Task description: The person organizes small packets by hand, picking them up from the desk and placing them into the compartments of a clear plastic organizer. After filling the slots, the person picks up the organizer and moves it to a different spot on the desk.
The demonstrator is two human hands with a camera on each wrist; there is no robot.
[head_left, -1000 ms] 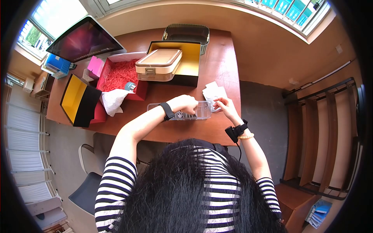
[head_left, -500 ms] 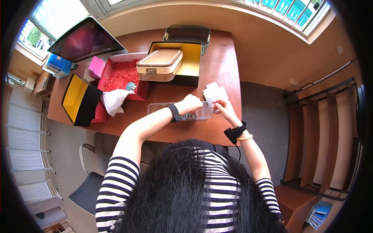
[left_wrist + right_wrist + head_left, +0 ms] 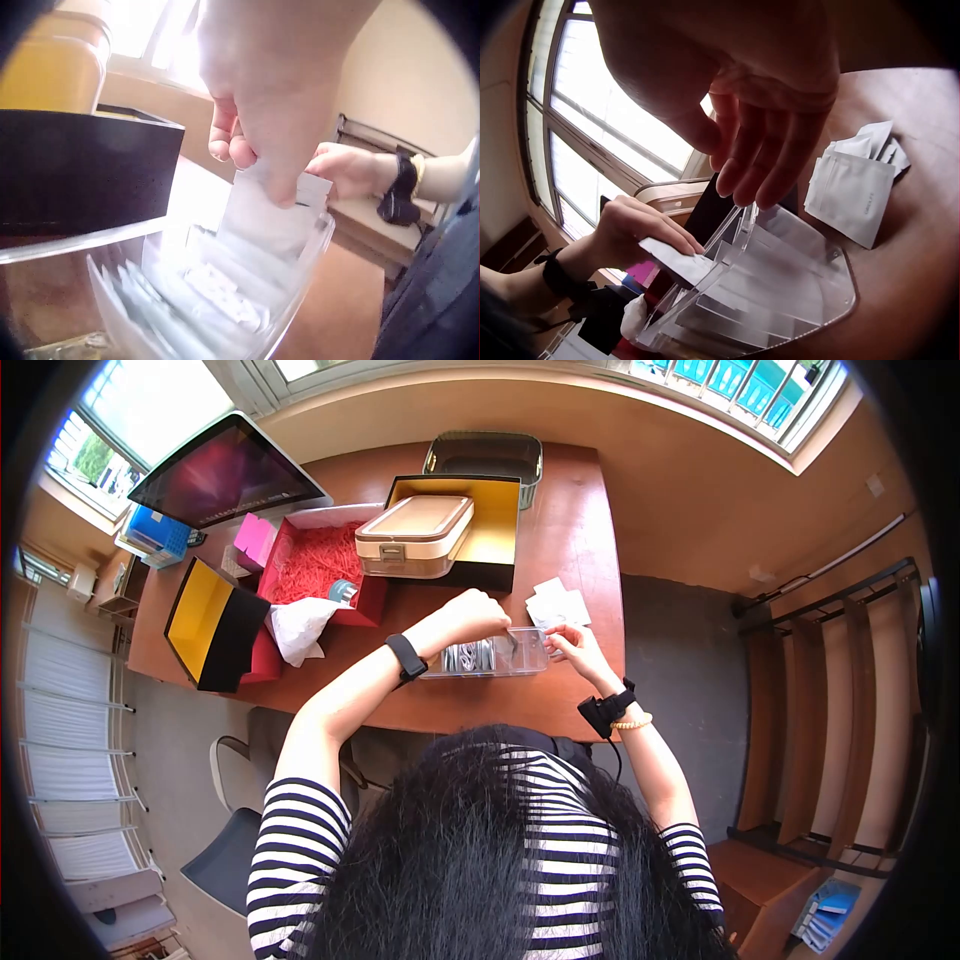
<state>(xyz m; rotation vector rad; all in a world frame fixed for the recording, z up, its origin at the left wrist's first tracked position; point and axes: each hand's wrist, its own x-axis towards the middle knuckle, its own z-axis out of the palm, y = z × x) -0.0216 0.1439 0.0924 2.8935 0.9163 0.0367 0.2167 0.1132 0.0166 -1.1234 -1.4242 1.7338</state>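
Note:
A clear plastic box (image 3: 530, 661) with dividers lies near the desk's front edge, several flat packets (image 3: 467, 656) standing inside. My left hand (image 3: 468, 616) is over its middle and pinches a flat white packet (image 3: 259, 214), thumb across its face. The packet's lower part is down between the walls of the box. At the box's right end is my right hand (image 3: 580, 648), fingers loosely bent and the fingertips (image 3: 744, 196) right at the rim. Just beyond that end, several white sachets (image 3: 847, 193) lie in a loose pile.
Behind the box stands a black box with a yellow inside (image 3: 494, 525), a beige lidded lunch box (image 3: 415, 535) on it. Left are a red box of shredded paper (image 3: 372, 600), crumpled white tissue (image 3: 300, 630) and a monitor (image 3: 225, 472). A dark basket (image 3: 530, 465) stands at the back.
My left hand went right along the box, then back slightly left and up, uncovering more packets. My right hand has shifted slightly at the box's right end.

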